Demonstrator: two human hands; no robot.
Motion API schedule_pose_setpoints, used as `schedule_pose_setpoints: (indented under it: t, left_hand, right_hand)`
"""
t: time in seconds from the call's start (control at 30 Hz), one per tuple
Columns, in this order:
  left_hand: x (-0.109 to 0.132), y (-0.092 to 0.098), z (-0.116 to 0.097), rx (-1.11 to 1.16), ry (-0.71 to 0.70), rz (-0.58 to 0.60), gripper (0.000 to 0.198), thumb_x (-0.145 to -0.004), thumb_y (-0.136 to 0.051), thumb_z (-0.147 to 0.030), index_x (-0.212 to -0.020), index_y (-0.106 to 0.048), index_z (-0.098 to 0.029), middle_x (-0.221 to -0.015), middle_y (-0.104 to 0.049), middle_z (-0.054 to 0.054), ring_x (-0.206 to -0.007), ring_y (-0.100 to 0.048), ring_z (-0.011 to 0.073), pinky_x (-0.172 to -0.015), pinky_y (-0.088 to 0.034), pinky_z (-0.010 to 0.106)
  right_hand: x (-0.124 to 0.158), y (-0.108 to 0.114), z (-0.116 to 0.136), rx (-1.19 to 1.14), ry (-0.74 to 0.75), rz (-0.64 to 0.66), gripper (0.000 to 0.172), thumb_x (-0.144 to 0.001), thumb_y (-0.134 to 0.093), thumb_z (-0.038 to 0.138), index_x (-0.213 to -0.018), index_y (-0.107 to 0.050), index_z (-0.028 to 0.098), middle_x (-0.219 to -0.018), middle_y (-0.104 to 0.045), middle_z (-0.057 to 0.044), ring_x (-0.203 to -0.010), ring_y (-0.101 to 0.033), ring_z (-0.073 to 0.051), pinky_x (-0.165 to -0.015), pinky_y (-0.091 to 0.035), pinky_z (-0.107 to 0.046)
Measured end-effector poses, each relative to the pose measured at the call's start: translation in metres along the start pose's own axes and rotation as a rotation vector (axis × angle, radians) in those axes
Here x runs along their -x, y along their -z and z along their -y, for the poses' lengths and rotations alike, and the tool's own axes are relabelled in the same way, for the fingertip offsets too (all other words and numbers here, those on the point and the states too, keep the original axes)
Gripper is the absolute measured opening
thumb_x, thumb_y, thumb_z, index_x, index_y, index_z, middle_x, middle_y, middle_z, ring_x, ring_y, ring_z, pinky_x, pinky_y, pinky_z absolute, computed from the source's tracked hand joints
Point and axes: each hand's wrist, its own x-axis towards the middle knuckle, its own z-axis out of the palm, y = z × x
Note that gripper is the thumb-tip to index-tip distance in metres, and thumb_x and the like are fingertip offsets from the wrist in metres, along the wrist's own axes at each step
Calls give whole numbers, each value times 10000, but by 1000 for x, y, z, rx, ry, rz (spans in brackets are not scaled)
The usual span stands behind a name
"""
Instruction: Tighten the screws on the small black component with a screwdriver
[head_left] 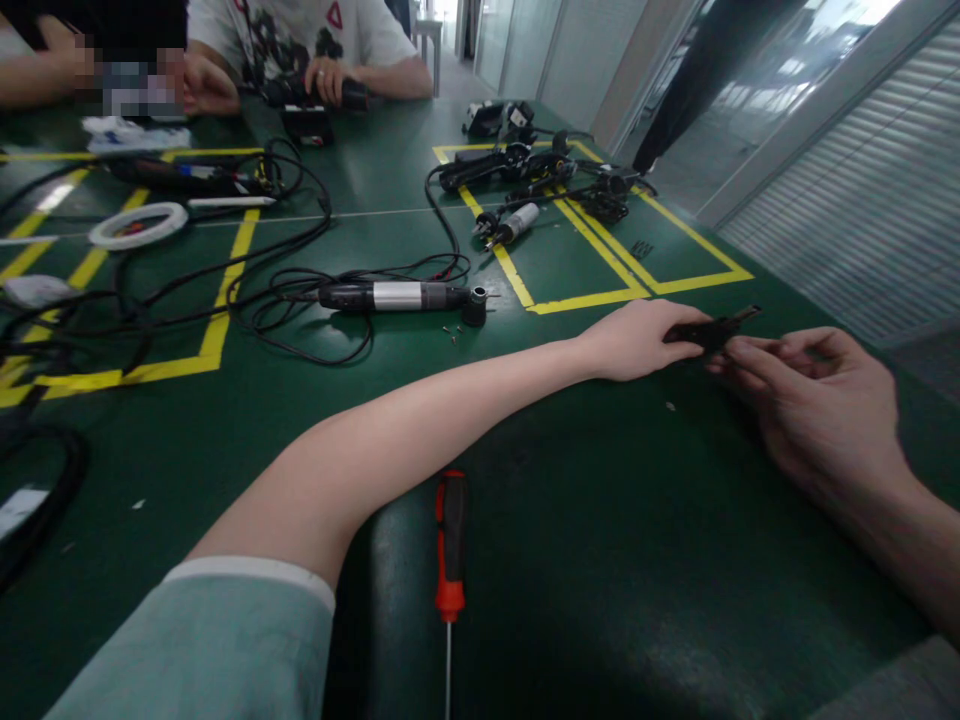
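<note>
My left hand [637, 340] reaches across the green table [585, 560] and its fingers are closed on one end of a small flat black part [709, 330]. My right hand [817, 405] is at the part's other end, with thumb and fingertips pinched against it. The part is held just above the tabletop at the right. A red and black screwdriver [451, 560] lies near me, under my left forearm. A tiny screw [670, 406] rests on the table below my hands.
An electric screwdriver [390, 296] with tangled black cables lies at centre, small screws beside it. More tools [525, 165] sit in a yellow-taped box at the back. A tape roll [139, 223] lies at left. Other people's hands [330, 80] work at the far edge.
</note>
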Motion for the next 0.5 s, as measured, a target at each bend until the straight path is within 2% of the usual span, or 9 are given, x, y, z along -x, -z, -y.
schedule_pose_setpoints:
  t: [0.13, 0.33, 0.4, 0.5]
  left_hand:
    - [0, 0, -1, 4, -1, 0, 395, -998, -524, -158, -1357, -683, -121, -1390, -715, 113, -1334, -642, 267, -1138, -481, 358]
    - [2, 2, -4, 5, 13, 8, 389, -1008, -522, -165, -1362, -673, -106, -1393, -713, 116, -1322, -648, 258, -1133, -478, 342]
    - [2, 2, -4, 12, 10, 5, 399, -1005, -527, -160, -1372, -664, -88, -1394, -712, 122, -1314, -654, 253, -1133, -476, 332]
    - [1, 1, -2, 15, 3, -3, 401, -997, -534, -161, -1369, -668, -91, -1406, -705, 122, -1318, -653, 260, -1137, -477, 342]
  right_hand:
    - [0, 2, 2, 26, 41, 20, 433, -524, -904, 14, -600, -522, 203, -569, -710, 25, -506, -682, -112, -523, -603, -155]
    - [0, 3, 3, 113, 109, 26, 380, -585, -845, -40, -601, -551, 200, -606, -724, 41, -505, -688, -95, -508, -607, -132]
    - [0, 4, 2, 109, 95, 10, 367, -552, -875, -8, -593, -573, 197, -611, -722, 34, -512, -685, -92, -513, -601, -128]
    - [-1, 7, 1, 99, 61, 15, 409, -408, -982, 122, -587, -622, 194, -613, -725, 20, -527, -682, -99, -509, -589, -131]
